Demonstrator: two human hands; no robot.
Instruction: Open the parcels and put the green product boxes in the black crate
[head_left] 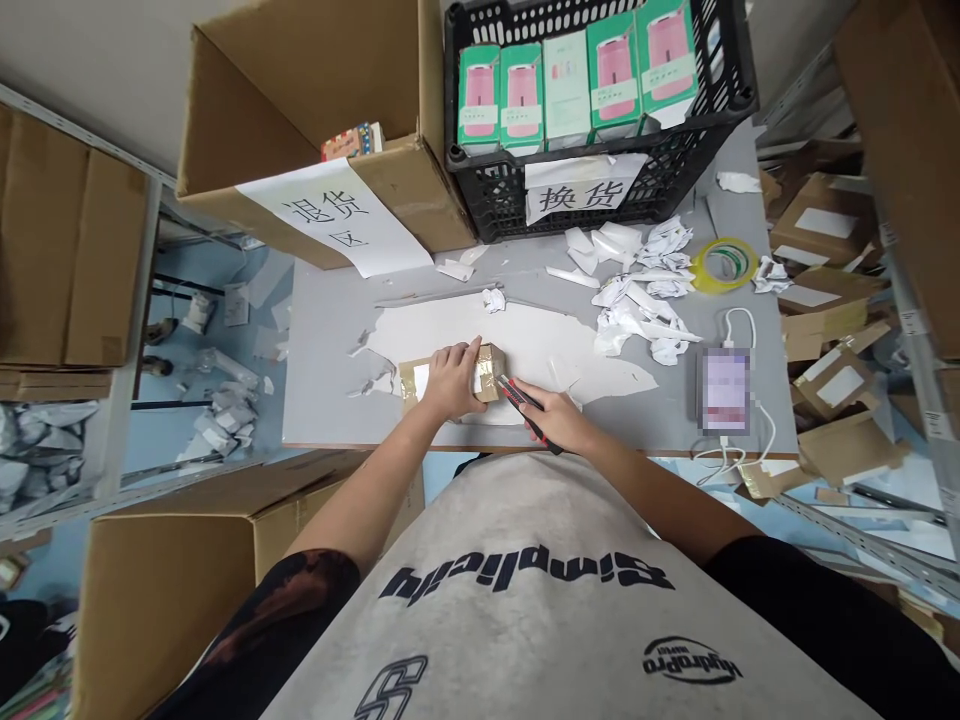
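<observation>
A small brown cardboard parcel (pixel 489 372) wrapped in tape lies on the grey table (pixel 330 330), near its front edge. My left hand (pixel 448 381) rests on top of the parcel, fingers curled over it and pressing it down. My right hand (pixel 559 416) is closed round a red and black utility knife (pixel 517 397). The knife's tip touches the parcel's right end. A white label shows on the parcel's left side, partly hidden by my left hand.
Crumpled white paper scraps (pixel 637 290) litter the table's back right, beside a yellow tape roll (pixel 724 263). A phone (pixel 724 390) on a white cable lies at right. A black crate (pixel 600 110) of green boxes and a large open carton (pixel 300 110) stand behind.
</observation>
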